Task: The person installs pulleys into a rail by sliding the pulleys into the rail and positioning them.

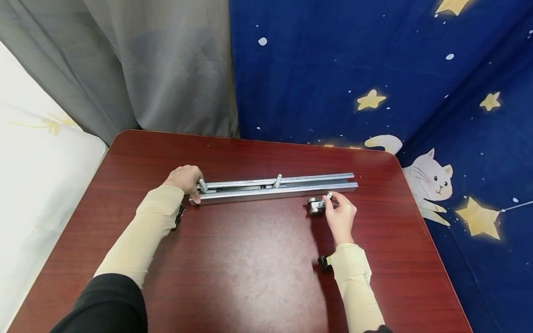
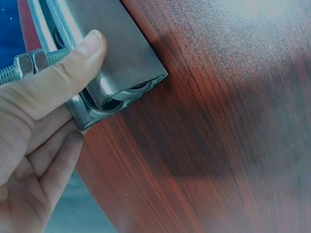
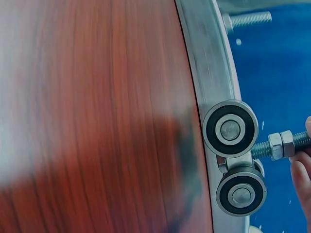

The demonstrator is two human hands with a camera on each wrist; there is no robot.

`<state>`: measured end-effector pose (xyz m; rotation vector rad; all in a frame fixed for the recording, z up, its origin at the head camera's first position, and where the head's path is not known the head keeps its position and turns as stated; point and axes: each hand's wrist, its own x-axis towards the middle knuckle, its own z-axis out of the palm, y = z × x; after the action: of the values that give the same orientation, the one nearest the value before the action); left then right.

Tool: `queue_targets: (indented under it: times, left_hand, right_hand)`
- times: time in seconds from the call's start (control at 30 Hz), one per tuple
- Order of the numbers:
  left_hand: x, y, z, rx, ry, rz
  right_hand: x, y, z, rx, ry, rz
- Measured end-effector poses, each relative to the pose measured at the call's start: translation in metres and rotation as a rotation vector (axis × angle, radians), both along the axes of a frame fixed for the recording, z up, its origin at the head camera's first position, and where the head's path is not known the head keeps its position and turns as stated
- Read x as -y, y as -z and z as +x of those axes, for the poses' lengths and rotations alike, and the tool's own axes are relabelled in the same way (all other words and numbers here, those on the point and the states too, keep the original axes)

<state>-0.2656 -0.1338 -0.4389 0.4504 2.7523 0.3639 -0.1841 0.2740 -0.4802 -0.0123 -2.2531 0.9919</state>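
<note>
A long metal channel rail (image 1: 250, 195) lies across the table with its slot facing up. My left hand (image 1: 185, 179) grips the rail's left end, thumb on the near wall and fingers on the far side. Beside that thumb, a threaded bolt with nuts (image 2: 31, 64) sticks out of the slot. Another bolt (image 1: 277, 180) stands up from the slot near the rail's middle. In front of the rail's right part, my right hand (image 1: 342, 215) pinches the threaded bolt of a roller trolley (image 1: 315, 206). The right wrist view shows its black-ringed wheels (image 3: 230, 130) and two nuts (image 3: 282, 144) on its bolt.
The reddish-brown wooden table (image 1: 250, 268) has rounded far corners. Behind it hang a grey curtain (image 1: 179, 69) and a blue star-patterned curtain (image 1: 316, 83). White fabric (image 1: 41, 185) lies along the left side.
</note>
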Motion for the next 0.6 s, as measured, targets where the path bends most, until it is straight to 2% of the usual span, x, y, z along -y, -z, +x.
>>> queue_targets:
  times: [0.43,0.6]
  left_hand:
    - [-0.003,0.0,-0.002,0.004,0.021,0.001]
    - [-0.001,0.002,-0.002,-0.002,0.026,-0.004]
  right_hand:
    - [-0.046,-0.004,-0.008,0.061,0.108,-0.004]
    - [-0.056,-0.007,-0.011,0.109,0.141,-0.037]
